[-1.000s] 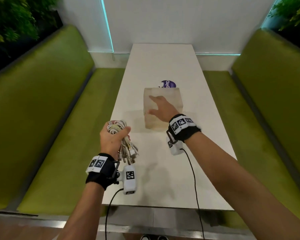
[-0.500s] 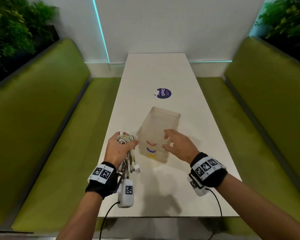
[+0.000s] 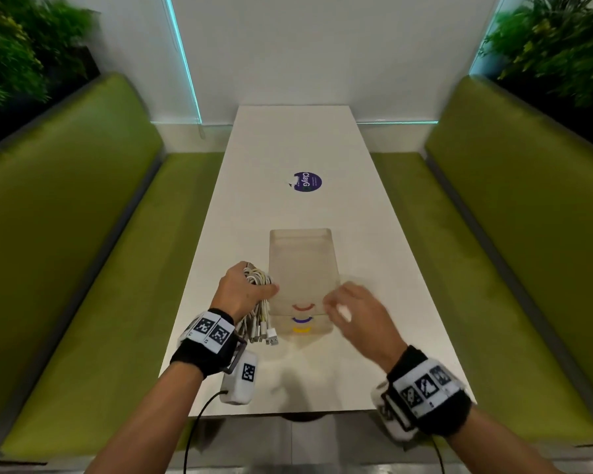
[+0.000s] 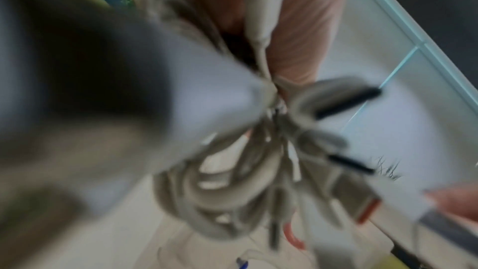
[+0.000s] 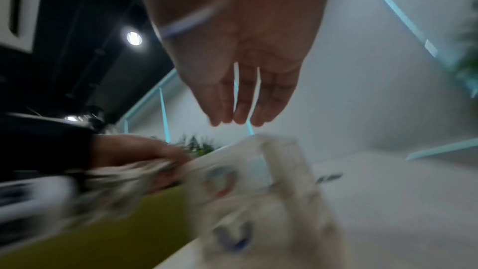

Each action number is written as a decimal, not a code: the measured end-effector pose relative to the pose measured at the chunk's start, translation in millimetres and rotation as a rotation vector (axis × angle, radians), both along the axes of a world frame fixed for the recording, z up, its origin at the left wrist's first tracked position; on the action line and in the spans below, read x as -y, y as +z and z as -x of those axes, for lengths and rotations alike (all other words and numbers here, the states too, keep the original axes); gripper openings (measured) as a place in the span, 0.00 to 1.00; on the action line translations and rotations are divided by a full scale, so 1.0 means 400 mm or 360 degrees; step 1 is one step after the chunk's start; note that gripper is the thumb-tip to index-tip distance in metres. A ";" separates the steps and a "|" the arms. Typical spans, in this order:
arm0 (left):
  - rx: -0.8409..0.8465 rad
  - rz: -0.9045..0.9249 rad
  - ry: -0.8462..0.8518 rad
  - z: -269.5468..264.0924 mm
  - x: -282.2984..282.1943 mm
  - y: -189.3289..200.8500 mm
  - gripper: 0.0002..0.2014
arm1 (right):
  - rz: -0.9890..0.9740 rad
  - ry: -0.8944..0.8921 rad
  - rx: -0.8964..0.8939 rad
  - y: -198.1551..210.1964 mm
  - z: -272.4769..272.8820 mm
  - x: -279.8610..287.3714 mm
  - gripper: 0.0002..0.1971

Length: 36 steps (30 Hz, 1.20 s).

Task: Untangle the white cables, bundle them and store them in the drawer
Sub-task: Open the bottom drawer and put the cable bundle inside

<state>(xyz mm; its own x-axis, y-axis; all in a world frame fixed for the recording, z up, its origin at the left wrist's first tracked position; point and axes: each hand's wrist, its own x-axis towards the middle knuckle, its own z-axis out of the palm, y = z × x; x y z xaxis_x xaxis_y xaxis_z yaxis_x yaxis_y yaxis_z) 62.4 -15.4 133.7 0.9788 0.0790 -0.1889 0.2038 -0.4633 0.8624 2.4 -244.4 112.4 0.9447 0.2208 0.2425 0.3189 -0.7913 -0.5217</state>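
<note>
A bundle of white cables [image 3: 258,304] hangs from my left hand [image 3: 243,292], which grips it in a fist just left of the drawer unit; the plugs dangle below the hand. The left wrist view shows the looped cables [image 4: 232,191] close up and blurred. The small translucent drawer unit [image 3: 302,268] stands on the white table [image 3: 295,138], its front with red [image 3: 303,306], blue and yellow handles facing me. My right hand [image 3: 351,307], blurred, hovers at the unit's front right corner. Its fingers [image 5: 240,99] are straight and hold nothing above the unit [image 5: 258,181].
A round purple sticker [image 3: 307,182] lies on the table beyond the drawer unit. Green benches run along the left [image 3: 83,268] and right [image 3: 493,268] sides of the table. The table's near edge lies just behind my wrists.
The drawer unit has been turned and drawn nearer, so its handled front now faces me squarely. My right hand left its top and came to the front right corner. The left hand kept the bundle.
</note>
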 end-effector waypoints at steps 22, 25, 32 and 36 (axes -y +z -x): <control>-0.0050 0.0044 0.0044 -0.003 0.002 -0.014 0.19 | 0.0746 0.0410 -0.1036 -0.151 0.120 -0.100 0.20; -0.0043 0.0036 0.0052 -0.003 -0.002 -0.014 0.19 | 0.0716 0.0455 -0.1018 -0.135 0.141 -0.085 0.20; -0.0050 0.0070 0.0048 -0.001 0.003 -0.016 0.18 | 0.0746 0.0275 -0.0805 -0.126 0.097 -0.092 0.16; -0.0045 0.0095 0.0063 -0.003 0.002 -0.023 0.18 | 0.0748 0.0340 -0.0873 -0.142 0.108 -0.108 0.12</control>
